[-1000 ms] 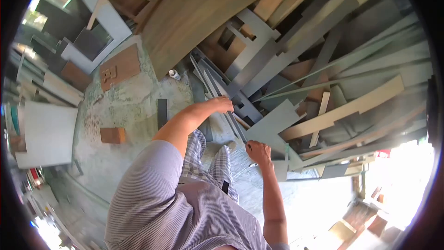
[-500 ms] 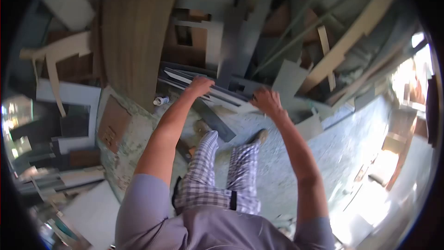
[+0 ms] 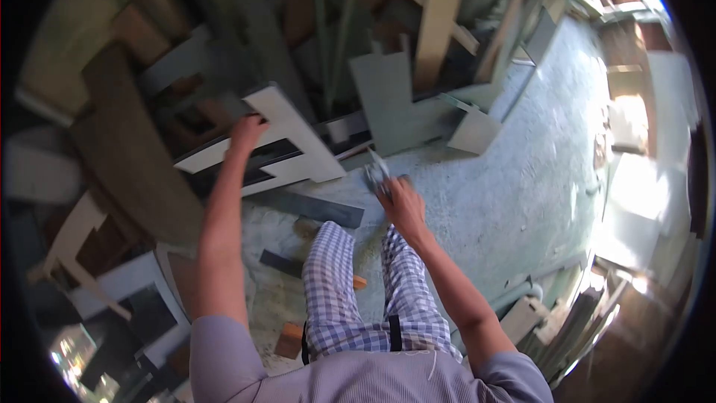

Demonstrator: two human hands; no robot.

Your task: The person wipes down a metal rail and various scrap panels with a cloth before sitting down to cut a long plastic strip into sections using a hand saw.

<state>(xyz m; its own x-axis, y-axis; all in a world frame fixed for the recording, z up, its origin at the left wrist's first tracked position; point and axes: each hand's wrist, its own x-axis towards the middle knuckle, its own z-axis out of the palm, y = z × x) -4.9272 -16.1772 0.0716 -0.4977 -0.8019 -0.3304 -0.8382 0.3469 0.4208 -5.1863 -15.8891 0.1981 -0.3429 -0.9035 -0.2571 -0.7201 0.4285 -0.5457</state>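
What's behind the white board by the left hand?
Behind the white board, a tall grey board rises, and something dark shows through the gap. The rest is covered, so I can't tell.

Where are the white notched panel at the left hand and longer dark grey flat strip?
White notched panel [image 3: 300, 133], head view: its broad bar.
Longer dark grey flat strip [image 3: 317, 207], head view: its middle.

Cut-out panel [image 3: 294, 127]: smooth, matt face is shown
Floor [image 3: 485, 194]: rough, concrete-like surface is seen
Shirt [image 3: 350, 380]: ribbed cloth is worn
Trousers [image 3: 330, 269]: matt cloth is worn
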